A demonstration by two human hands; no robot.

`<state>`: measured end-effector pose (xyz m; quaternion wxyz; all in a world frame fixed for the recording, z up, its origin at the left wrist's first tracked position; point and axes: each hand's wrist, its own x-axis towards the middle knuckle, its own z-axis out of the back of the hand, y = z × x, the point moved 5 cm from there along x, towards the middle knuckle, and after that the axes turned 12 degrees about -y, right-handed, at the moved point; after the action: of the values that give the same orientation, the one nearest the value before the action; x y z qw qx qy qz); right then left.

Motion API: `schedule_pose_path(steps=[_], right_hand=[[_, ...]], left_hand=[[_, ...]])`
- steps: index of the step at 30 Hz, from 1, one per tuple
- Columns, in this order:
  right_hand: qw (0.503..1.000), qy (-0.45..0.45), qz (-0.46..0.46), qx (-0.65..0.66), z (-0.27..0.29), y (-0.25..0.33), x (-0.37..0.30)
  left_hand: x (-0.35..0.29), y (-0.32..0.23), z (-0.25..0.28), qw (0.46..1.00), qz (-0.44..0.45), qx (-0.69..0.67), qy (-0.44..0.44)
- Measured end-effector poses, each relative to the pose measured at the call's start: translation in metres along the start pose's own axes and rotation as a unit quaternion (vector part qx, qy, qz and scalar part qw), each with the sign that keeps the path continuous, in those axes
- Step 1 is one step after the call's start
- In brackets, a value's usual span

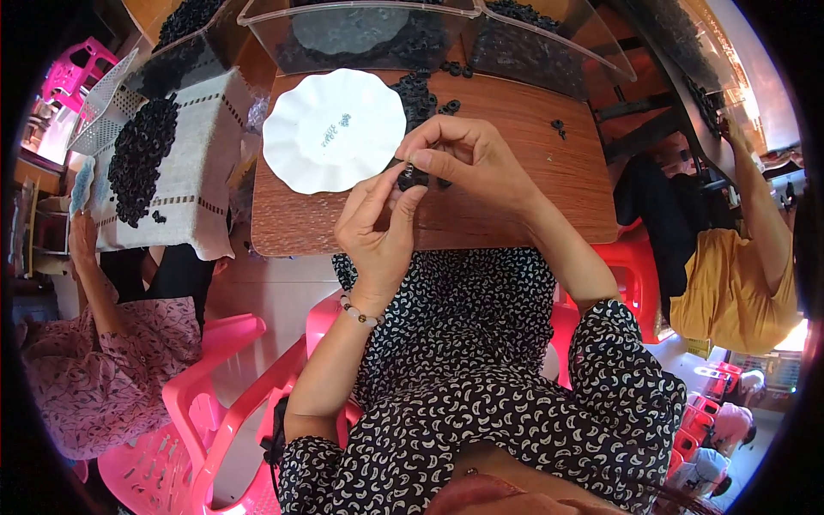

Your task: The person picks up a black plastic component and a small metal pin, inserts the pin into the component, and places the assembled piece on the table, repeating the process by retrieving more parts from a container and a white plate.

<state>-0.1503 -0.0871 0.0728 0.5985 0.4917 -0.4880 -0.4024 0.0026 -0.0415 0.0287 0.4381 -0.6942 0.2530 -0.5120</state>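
Note:
Over the brown wooden table, my left hand is closed, pinching a small black ring-shaped part between thumb and fingertips. My right hand meets it from above, its thumb and forefinger pressed together at the part's upper edge. Whatever those fingertips hold is too small and covered to name. Just beyond my hands sits a white scalloped plate, with tiny silvery pieces scattered near its middle. A heap of similar black parts lies right of the plate.
Clear plastic bins of black parts line the table's far edge. A few loose black parts lie to the right. At left, another person's hand is beside a cloth-covered table with a black heap. Someone in a yellow top works at right.

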Motion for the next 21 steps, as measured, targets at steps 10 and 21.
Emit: schedule_pose_path(steps=[10,21], right_hand=[[0.988,-0.008,0.081,-0.135,0.007,0.003,-0.008],[0.990,-0.078,-0.001,-0.121,0.041,-0.003,-0.009]], left_hand=[[-0.002,0.001,-0.003,0.999,-0.035,0.021,0.023],[-0.001,0.002,-0.007,0.999,0.014,0.012,0.046]])
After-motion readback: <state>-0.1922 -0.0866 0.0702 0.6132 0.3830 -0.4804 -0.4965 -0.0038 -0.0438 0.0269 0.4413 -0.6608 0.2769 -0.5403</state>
